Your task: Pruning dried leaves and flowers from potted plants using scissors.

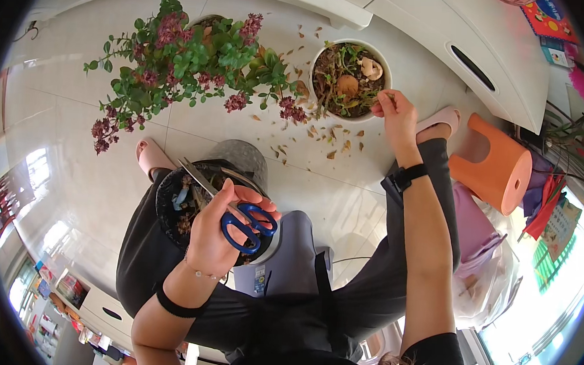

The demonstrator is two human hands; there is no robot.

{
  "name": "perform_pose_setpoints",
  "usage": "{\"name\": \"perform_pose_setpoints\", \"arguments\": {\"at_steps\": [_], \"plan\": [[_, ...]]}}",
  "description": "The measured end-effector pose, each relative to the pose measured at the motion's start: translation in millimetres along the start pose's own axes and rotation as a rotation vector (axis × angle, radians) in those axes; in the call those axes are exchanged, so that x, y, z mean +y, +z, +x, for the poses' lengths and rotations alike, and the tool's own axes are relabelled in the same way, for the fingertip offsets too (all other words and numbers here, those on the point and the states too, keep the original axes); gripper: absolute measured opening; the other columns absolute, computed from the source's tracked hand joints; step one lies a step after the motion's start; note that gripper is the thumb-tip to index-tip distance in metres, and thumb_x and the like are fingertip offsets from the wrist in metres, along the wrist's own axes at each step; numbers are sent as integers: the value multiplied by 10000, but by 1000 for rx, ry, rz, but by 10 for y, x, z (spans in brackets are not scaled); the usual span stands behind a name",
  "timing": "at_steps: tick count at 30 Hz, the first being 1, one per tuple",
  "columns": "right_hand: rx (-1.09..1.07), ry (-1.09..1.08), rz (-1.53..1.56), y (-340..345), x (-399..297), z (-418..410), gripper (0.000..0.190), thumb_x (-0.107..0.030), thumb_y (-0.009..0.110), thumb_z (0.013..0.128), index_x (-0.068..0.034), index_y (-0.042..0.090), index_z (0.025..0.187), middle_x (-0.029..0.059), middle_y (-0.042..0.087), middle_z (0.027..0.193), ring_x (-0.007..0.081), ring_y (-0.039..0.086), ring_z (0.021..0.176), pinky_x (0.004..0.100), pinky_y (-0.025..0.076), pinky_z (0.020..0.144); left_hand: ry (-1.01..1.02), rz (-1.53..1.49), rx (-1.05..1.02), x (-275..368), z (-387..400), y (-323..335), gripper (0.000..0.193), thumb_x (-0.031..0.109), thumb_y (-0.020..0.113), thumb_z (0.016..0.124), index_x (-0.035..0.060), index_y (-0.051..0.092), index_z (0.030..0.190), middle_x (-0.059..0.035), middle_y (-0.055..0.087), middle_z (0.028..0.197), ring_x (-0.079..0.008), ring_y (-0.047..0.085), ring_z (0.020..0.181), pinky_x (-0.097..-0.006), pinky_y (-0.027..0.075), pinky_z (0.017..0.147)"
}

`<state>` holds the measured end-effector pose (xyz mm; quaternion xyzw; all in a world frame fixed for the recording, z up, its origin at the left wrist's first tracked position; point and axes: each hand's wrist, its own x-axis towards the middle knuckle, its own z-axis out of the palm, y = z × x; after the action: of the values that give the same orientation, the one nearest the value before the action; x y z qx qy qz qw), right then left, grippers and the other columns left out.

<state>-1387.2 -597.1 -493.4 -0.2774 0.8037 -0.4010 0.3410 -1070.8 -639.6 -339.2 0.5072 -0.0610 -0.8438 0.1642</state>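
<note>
My left hand holds scissors with blue handles, their blades pointing up and left over a bin lined with a black bag. Plant scraps lie inside that bin. At the right rim of a round white pot, my right hand has its fingertips pinched together; whether something small is between them cannot be told. Soil, green sprigs, an eggshell piece and a round brown piece fill the pot. Left of it spreads a leafy potted plant with dark pink flower clusters.
Dry leaves are scattered on the tiled floor around the pot. An orange plastic stool lies on its side at the right, beside plastic bags. A white cabinet runs along the top. A grey stool stands between my legs.
</note>
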Motion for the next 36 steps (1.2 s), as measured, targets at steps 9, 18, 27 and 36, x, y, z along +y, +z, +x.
{"name": "perform_pose_setpoints", "arguments": {"at_steps": [9,18,27,36], "plan": [[-8,123,29,-9,-86,301,172,-118,548,859,40,603,899,76,615,694,124,614,606,240,504,554,5,-14,6,-11,-13,8,388,386,389,921,60,579,833,-136,623,850,-301,616,851,-364,487,733],[52,34,-229,15,-180,249,181,-158,626,803,20,598,792,70,604,634,127,566,531,252,458,515,-14,-46,-29,-6,-6,5,392,365,411,919,3,551,871,-173,599,869,-307,602,857,-395,480,785],[55,-277,-367,62,-76,-268,148,-103,671,719,-8,562,753,113,564,637,201,538,534,285,438,517,-15,-53,-48,-25,-11,0,388,358,407,922,1,549,868,-168,595,866,-304,600,850,-404,478,793],[-2,-371,-321,219,155,-600,145,-23,619,692,-17,483,741,113,509,686,267,519,581,321,435,528,-14,-60,-24,-30,-2,42,373,341,422,919,-5,547,858,-163,589,851,-271,597,845,-429,465,840]]}}
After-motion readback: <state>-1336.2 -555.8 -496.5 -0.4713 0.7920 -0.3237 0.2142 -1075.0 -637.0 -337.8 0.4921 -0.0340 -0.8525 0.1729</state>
